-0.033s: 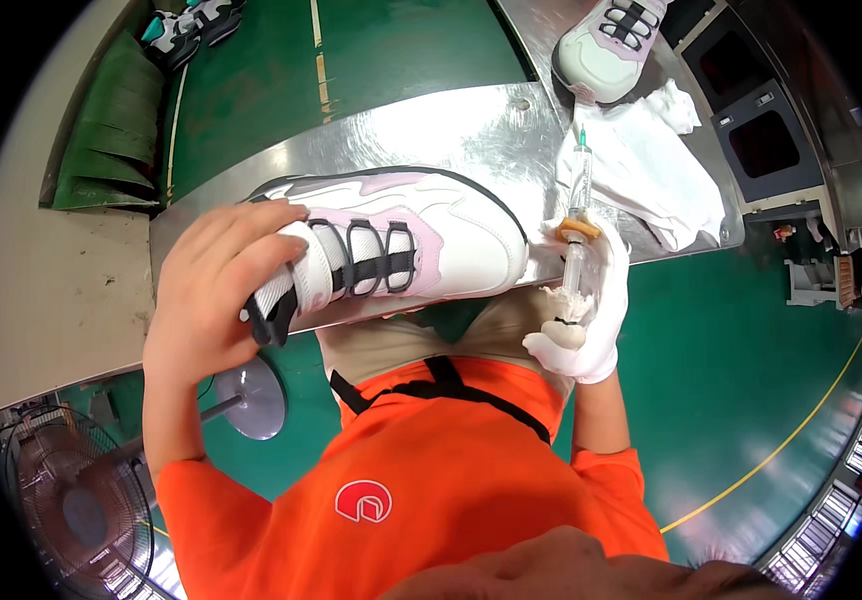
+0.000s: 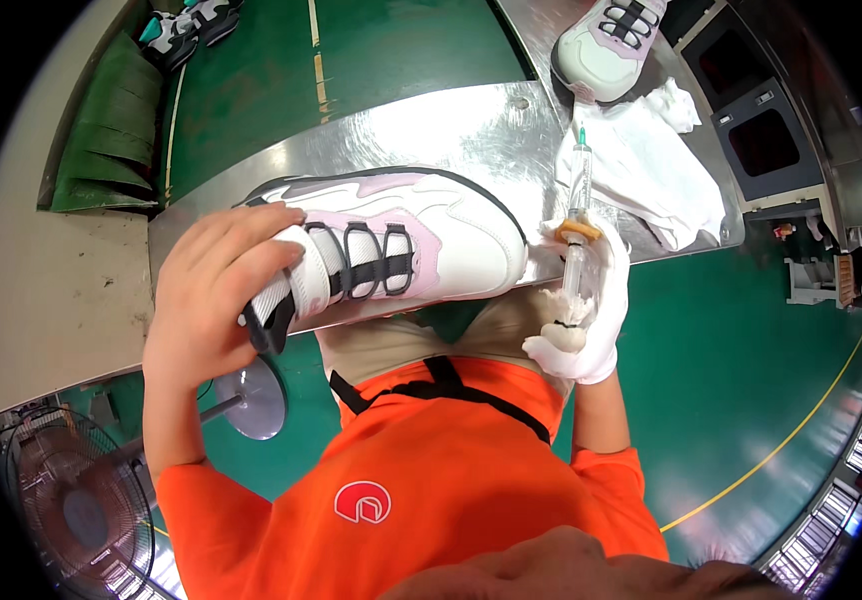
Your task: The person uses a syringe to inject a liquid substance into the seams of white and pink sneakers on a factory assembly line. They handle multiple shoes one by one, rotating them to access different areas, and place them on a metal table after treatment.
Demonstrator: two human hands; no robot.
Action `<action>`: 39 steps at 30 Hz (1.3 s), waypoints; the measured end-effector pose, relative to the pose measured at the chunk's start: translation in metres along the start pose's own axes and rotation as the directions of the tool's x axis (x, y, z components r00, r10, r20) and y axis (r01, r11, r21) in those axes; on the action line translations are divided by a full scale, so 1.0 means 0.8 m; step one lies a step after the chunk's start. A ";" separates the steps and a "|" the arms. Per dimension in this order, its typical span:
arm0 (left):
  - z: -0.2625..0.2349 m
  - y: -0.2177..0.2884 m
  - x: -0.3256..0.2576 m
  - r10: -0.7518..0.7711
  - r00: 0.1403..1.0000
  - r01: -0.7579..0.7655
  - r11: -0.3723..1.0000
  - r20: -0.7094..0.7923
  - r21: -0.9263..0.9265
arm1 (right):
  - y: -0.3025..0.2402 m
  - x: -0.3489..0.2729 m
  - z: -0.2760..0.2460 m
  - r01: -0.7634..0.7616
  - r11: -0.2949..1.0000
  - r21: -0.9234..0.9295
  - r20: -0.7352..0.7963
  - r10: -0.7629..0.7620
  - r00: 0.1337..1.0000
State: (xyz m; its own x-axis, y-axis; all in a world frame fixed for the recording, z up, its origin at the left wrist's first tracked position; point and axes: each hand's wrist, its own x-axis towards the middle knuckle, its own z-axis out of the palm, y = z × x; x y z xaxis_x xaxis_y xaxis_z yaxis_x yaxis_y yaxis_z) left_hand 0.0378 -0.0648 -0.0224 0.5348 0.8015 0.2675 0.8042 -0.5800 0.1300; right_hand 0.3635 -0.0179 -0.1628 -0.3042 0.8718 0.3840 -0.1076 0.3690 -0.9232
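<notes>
A white and pink sneaker with dark laces lies on its side on the metal work surface, its toe pointing right. Bare, my left hand is closed around its collar and tongue, fingers over the white padded edge. In my gloved right hand is a clear syringe, held upright with its green needle tip pointing away from me. An orange-brown ring sits round its middle, and whitish wrapping covers its lower end near my thumb. The syringe stands just right of the sneaker's toe, apart from it.
A second sneaker stands at the far right, beside a crumpled white cloth on the metal table. A green conveyor belt runs beyond the plate. A standing fan is low on the left. More shoes rest far left.
</notes>
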 end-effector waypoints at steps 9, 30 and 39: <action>0.006 0.015 -0.020 -0.020 1.000 0.020 0.995 -0.001 0.100 | 0.002 0.008 0.000 0.051 0.997 0.056 0.079 -0.056 0.995; 0.005 0.026 -0.039 -0.072 0.996 0.079 0.979 -0.043 0.188 | 0.005 0.001 -0.016 -0.061 0.998 0.009 -0.163 0.061 0.985; -0.052 -0.028 -0.120 -0.840 0.437 0.852 0.501 -0.321 -0.151 | 0.024 0.022 -0.025 -0.067 0.873 -0.483 -0.128 0.005 0.992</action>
State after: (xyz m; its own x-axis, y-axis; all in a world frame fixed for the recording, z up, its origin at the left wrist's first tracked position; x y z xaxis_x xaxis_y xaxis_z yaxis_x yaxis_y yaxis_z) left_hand -0.0423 -0.1343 -0.0115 -0.5249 0.7910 0.3141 0.8197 0.3705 0.4368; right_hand 0.3745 0.0113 -0.1734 -0.1809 0.9078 0.3784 0.3834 0.4194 -0.8229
